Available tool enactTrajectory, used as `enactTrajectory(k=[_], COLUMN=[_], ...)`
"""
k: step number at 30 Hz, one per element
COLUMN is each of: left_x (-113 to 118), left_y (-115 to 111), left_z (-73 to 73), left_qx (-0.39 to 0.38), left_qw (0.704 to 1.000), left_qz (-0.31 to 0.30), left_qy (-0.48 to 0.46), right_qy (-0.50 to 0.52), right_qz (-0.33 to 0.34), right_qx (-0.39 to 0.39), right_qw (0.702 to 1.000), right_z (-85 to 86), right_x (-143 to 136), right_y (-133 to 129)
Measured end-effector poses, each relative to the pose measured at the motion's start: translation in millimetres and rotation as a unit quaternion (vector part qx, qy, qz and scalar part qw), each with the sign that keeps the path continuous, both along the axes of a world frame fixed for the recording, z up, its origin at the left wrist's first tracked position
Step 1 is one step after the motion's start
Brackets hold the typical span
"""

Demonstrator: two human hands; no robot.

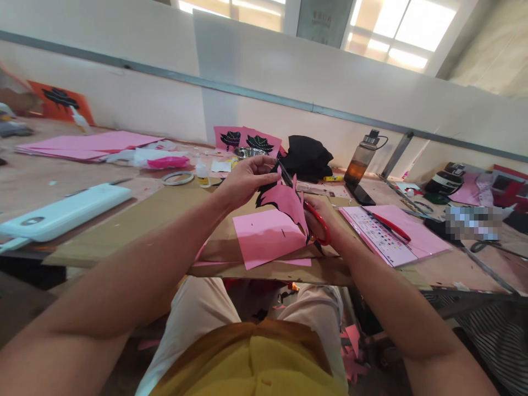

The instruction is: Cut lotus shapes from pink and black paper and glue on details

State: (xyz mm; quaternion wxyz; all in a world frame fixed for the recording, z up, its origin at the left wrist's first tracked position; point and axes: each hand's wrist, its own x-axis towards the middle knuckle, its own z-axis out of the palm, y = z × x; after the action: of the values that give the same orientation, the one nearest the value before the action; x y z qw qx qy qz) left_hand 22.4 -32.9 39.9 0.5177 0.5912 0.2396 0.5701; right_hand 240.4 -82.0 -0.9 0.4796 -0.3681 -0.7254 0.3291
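My left hand pinches the upper left edge of a pink paper cutout backed with black. In my right hand are red-handled scissors, their dark blades pointing up and away along the cutout. The cutout has jagged, pointed edges and is held above the table. Beneath it lies a pink sheet with a few small dark scraps or marks on it, on top of brown cardboard. The exact spot where the blades meet the paper is partly hidden.
On the left are a pale blue box, pink sheets and a glue bottle. Behind my hands lies black cloth. To the right stand a drink bottle, a phone and a red-handled cutter on a printed sheet.
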Motion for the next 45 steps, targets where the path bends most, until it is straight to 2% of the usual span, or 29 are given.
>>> enactTrajectory(k=[6, 13, 17, 22, 25, 28, 34, 39, 42, 45], left_x=[0.7, -1.0, -3.0, -6.2, -6.2, -2.3, 13.4, 26.2, 34.7, 41.9], left_y=[-0.1, 0.6, 2.2, 1.4, -1.4, -3.9, -7.2, -7.8, -8.4, -9.7], left_z=[-0.2, 0.5, 0.6, 5.8, 12.6, 18.0, 23.3, 30.7, 35.9, 39.8], left_qx=[-0.001, -0.006, 0.006, 0.031, 0.070, 0.125, 0.224, 0.258, 0.268, 0.263], left_qw=[1.000, 1.000, 1.000, 0.997, 0.987, 0.972, 0.929, 0.908, 0.900, 0.905], left_qz=[-0.006, -0.007, 0.019, 0.038, 0.033, 0.011, -0.002, 0.011, 0.014, 0.018], left_qy=[-0.011, 0.013, 0.017, 0.062, 0.140, 0.201, 0.294, 0.329, 0.342, 0.333], right_qy=[-0.020, -0.042, 0.022, 0.142, 0.215, 0.221, 0.181, 0.193, 0.208, 0.223], right_qz=[-0.002, -0.027, -0.049, -0.011, 0.034, 0.051, 0.043, 0.012, -0.012, -0.027], right_qx=[0.002, 0.016, -0.008, -0.045, -0.079, -0.080, -0.060, -0.052, -0.058, -0.081], right_qw=[1.000, 0.999, 0.999, 0.989, 0.973, 0.971, 0.981, 0.980, 0.976, 0.971], right_z=[-5.9, -0.7, -0.9, 0.9, 4.5, 8.1, 13.2, 11.8, 11.6, 11.8], right_x=[-0.3, 2.9, 8.2, 7.1, 4.7, 3.4, 1.0, 2.1, 3.7, 4.8], right_y=[2.6, 1.5, 6.4, 9.5, 7.6, 3.9, -0.3, 7.1, 11.3, 12.8])
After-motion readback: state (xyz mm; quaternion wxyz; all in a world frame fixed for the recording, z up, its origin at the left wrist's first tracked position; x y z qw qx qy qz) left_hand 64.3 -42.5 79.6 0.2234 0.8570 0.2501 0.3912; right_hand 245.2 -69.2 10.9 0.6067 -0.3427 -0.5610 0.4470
